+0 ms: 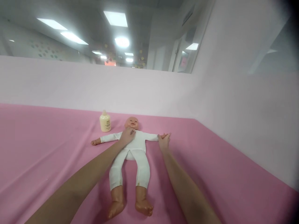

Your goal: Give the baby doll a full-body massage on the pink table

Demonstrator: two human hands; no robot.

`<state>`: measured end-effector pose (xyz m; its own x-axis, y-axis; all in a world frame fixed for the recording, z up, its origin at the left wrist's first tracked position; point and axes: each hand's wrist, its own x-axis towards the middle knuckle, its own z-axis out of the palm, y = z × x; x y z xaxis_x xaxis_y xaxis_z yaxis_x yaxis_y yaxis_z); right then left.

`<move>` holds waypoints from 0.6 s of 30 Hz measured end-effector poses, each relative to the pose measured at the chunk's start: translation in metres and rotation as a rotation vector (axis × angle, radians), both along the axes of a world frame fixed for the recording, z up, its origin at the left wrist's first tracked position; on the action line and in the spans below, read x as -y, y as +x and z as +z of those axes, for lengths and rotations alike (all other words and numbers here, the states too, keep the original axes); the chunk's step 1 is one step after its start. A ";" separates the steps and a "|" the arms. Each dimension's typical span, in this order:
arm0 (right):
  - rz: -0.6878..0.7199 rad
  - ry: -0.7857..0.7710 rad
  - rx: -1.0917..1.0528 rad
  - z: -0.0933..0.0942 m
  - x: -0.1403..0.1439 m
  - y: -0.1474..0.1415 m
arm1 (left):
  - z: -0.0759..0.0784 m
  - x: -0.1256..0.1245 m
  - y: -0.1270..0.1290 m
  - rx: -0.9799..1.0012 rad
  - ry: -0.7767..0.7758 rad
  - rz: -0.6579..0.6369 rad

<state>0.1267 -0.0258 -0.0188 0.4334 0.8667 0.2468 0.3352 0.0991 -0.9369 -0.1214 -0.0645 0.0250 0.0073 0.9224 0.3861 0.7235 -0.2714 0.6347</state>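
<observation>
A baby doll [136, 141] with a cloth body in white lies on its back on a pink surface, head toward the wall and feet toward me. My left hand [127, 136] rests on its upper chest by the shoulder and neck, the fingers curled; whatever they may pinch is too small to make out. At the end of the doll's outstretched arm on the right, my right hand [164, 142] closes around the doll's hand and wrist. The doll's other arm [109, 137] stretches out to the left, untouched. Both of its legs lie straight and slightly apart.
A cream-coloured pump-type bottle [105, 122] stands left of the doll's head. The pink padded surface [53, 146] has creases on the left. A pale wall [98, 84] with a reflective window [140, 34] borders the back, and another wall [245, 109] rises on the right.
</observation>
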 end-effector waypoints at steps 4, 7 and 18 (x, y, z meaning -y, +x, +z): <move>-0.012 0.010 0.033 0.000 -0.002 0.002 | -0.023 0.035 -0.024 -0.007 0.023 0.037; -0.031 0.017 0.071 0.001 0.000 0.005 | -0.040 0.058 -0.030 0.051 0.011 -0.027; -0.103 0.016 0.179 0.007 0.010 0.009 | -0.046 0.076 -0.055 0.103 -0.136 0.078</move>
